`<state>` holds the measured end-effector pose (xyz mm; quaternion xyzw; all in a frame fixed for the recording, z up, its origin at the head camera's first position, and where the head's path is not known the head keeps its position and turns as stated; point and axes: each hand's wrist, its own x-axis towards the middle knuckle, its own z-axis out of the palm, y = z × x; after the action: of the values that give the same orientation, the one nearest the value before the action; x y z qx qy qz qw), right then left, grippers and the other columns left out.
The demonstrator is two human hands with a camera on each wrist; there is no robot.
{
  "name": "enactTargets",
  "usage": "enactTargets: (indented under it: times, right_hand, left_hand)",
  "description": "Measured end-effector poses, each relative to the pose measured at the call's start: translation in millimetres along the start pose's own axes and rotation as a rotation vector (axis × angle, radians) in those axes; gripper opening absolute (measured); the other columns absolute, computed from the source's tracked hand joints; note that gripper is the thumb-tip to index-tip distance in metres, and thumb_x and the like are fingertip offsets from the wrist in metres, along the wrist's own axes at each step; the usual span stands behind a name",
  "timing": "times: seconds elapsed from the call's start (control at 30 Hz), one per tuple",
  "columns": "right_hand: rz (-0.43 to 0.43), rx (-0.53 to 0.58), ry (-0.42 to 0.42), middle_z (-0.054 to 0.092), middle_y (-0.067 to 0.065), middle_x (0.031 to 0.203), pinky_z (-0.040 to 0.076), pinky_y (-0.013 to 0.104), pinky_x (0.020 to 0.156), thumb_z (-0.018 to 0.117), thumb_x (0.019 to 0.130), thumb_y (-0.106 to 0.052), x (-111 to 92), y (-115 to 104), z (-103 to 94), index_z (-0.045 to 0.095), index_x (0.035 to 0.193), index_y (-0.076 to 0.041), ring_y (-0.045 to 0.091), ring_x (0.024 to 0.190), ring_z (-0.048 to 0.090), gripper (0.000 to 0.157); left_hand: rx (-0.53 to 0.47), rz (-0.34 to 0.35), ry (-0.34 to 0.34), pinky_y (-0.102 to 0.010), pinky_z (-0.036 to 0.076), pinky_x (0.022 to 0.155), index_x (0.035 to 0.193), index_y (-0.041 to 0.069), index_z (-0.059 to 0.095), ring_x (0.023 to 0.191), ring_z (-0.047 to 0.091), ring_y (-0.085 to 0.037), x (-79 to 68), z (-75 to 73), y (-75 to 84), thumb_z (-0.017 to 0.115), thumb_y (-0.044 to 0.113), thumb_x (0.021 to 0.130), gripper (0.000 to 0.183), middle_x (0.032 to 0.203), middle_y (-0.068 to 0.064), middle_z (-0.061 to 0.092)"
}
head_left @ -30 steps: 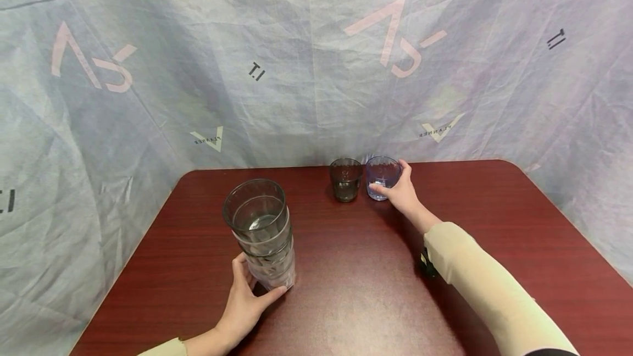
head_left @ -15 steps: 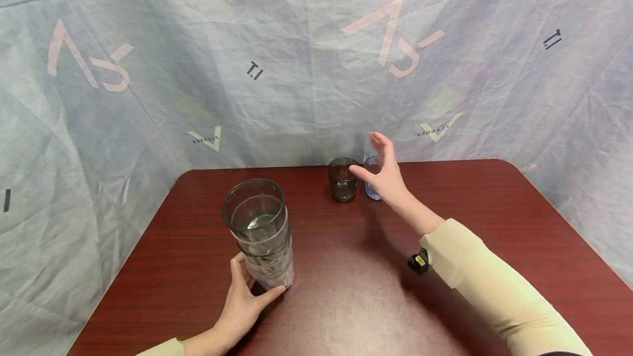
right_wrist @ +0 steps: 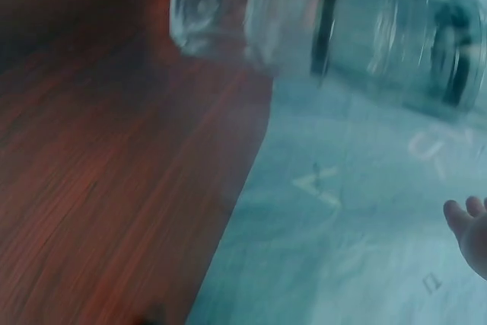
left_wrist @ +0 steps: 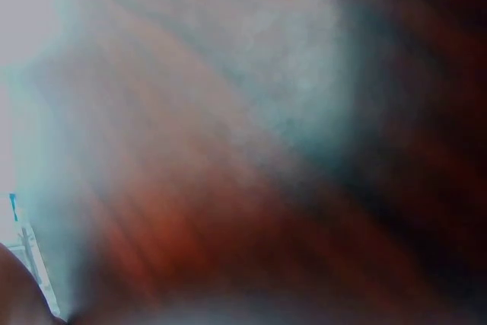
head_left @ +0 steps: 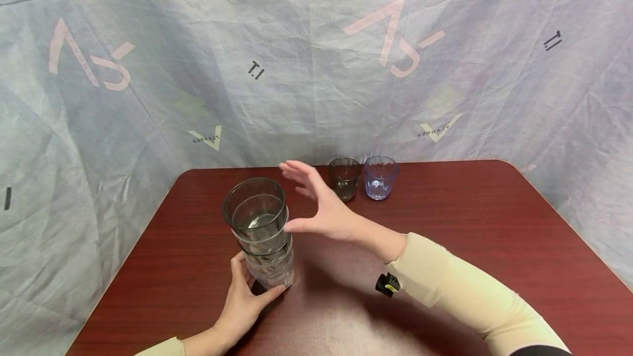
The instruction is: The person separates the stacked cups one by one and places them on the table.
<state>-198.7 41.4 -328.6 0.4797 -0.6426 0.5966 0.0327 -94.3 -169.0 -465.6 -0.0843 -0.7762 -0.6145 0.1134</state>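
A stack of several clear and smoky drinking glasses stands on the left part of the table, leaning slightly. My left hand grips it low down, thumb across the front of the base and fingers round its left side. Beside the stack's upper right side is my right hand, fingers spread, thumb overlapping the stack's edge in the head view. Nothing lies in that hand. The right wrist view shows the stack sideways, with the right hand's fingertips apart from it. The left wrist view is mostly blur.
At the table's back edge stand a dark smoky glass, partly behind the right hand, and a bluish glass next to it. A printed cloth hangs behind the reddish-brown table. A small black device sits by the right cuff.
My right hand has let go of the bluish glass at the back and swung left and nearer, to the stack. The left hand and the stack have stayed put.
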Motion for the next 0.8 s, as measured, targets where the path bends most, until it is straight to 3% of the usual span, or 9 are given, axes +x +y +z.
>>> enactTargets:
  times: [0.2,0.4,0.63,0.8]
  right_hand:
    - [0.02,0.01,-0.066,0.038,0.008,0.149,0.036,0.04,0.108,0.081,0.073,0.005,9.7,-4.9,18.5,0.024,0.149,-0.006,0.02,0.133,0.039,0.095]
    - [0.05,0.026,-0.096,0.045,0.008,0.143,0.038,0.035,0.106,0.082,0.074,0.004,13.5,-7.4,27.4,0.026,0.148,-0.009,0.019,0.126,0.048,0.094]
    - [0.021,0.033,-0.128,0.047,0.024,0.137,0.036,0.04,0.108,0.079,0.073,0.011,17.8,-30.2,31.4,0.027,0.141,0.004,0.033,0.124,0.048,0.086]
    - [0.027,0.031,-0.123,0.048,0.023,0.136,0.036,0.039,0.108,0.078,0.074,0.01,17.2,-29.2,31.5,0.028,0.141,0.004,0.032,0.125,0.048,0.083]
  left_hand:
    - [-0.008,-0.002,-0.007,-0.01,0.034,0.1,0.135,0.005,0.025,0.123,0.045,-0.002,0.3,-0.2,0.7,0.086,0.002,0.071,0.088,0.133,-0.012,0.046]
    - [-0.008,-0.02,-0.012,-0.01,0.032,0.101,0.136,0.007,0.024,0.124,0.044,-0.003,1.1,-0.4,0.9,0.086,0.004,0.071,0.089,0.135,-0.009,0.043]
    - [0.005,-0.045,-0.018,-0.01,0.03,0.101,0.136,0.008,0.024,0.125,0.043,-0.004,1.6,-0.8,1.8,0.086,0.006,0.072,0.09,0.136,-0.01,0.041]
    - [0.01,-0.046,-0.021,-0.01,0.031,0.101,0.136,0.008,0.023,0.125,0.043,-0.005,1.8,-0.8,2.1,0.086,0.005,0.072,0.09,0.136,-0.01,0.042]
